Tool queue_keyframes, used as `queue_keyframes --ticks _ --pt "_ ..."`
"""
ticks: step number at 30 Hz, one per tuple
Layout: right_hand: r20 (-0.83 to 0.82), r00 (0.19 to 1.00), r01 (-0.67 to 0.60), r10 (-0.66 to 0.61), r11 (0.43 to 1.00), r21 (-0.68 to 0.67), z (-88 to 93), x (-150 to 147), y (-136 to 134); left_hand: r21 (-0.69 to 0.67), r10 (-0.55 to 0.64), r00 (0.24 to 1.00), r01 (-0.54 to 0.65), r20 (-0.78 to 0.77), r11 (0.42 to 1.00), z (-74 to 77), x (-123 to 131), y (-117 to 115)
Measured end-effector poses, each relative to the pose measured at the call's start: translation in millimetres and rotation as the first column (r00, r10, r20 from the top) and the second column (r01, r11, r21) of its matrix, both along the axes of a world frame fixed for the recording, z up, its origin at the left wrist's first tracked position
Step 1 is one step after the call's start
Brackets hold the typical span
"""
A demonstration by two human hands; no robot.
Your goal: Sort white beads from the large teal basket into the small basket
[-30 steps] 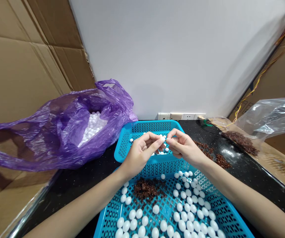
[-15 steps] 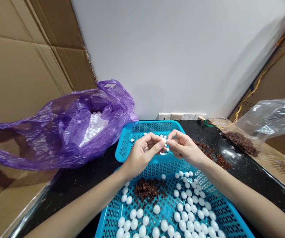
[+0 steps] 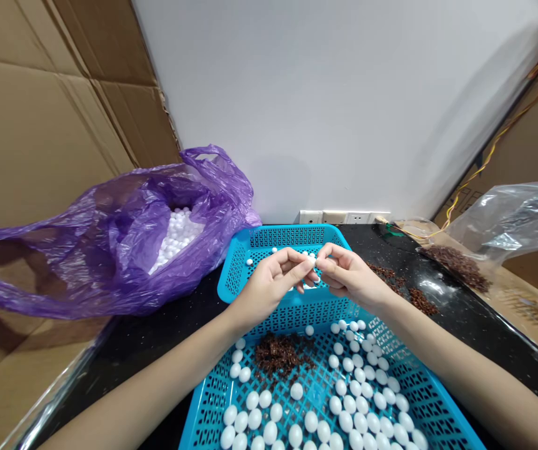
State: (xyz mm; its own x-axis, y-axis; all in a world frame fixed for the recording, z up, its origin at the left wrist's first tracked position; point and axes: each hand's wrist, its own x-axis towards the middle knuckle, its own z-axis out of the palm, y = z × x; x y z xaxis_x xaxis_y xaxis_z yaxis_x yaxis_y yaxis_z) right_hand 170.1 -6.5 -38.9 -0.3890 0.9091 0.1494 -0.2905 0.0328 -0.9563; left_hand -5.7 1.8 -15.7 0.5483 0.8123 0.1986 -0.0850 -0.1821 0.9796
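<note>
My left hand [image 3: 273, 282] and my right hand [image 3: 346, 275] meet fingertip to fingertip above the far blue basket [image 3: 250, 244]. Both are pinched closed around something small between them; what it is I cannot make out. The far basket holds a few white balls. Below my wrists lies the near blue basket [image 3: 210, 400], with several white balls [image 3: 357, 390] spread across it and a heap of dark brown bits [image 3: 280, 355] near its far left.
A purple plastic bag [image 3: 109, 244] full of small white balls lies at the left on the black counter [image 3: 156, 340]. A clear bag [image 3: 507, 222] with brown bits sits at the right; more brown bits [image 3: 402, 290] are scattered nearby. Cardboard stands at both sides, wall sockets [image 3: 343, 217] behind.
Both hands stay pinched together over the far basket. The white ball seen between the fingertips earlier no longer shows. The view shifted slightly.
</note>
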Motion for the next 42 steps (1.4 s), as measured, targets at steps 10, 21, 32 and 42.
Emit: queue_keyframes --ticks 10,21,32,42 --pt "-0.187 0.982 -0.033 0.001 0.986 -0.166 7.3 5 4 -0.134 0.207 0.974 -0.217 -0.087 0.967 -4.2 0 13" --pt "-0.193 0.98 -0.078 0.038 0.976 -0.203 4.8 5 5 -0.146 0.333 0.912 -0.373 -0.24 0.916 -1.8 -1 14" --pt "-0.191 0.981 -0.064 0.022 0.975 -0.214 4.5 6 7 0.207 0.096 0.972 -0.051 -0.214 0.977 -3.1 -4 1" --pt "-0.167 0.986 -0.055 0.021 0.978 -0.203 4.8 7 6 0.546 0.018 0.631 0.656 -0.775 0.522 -22.5 -9 -11"
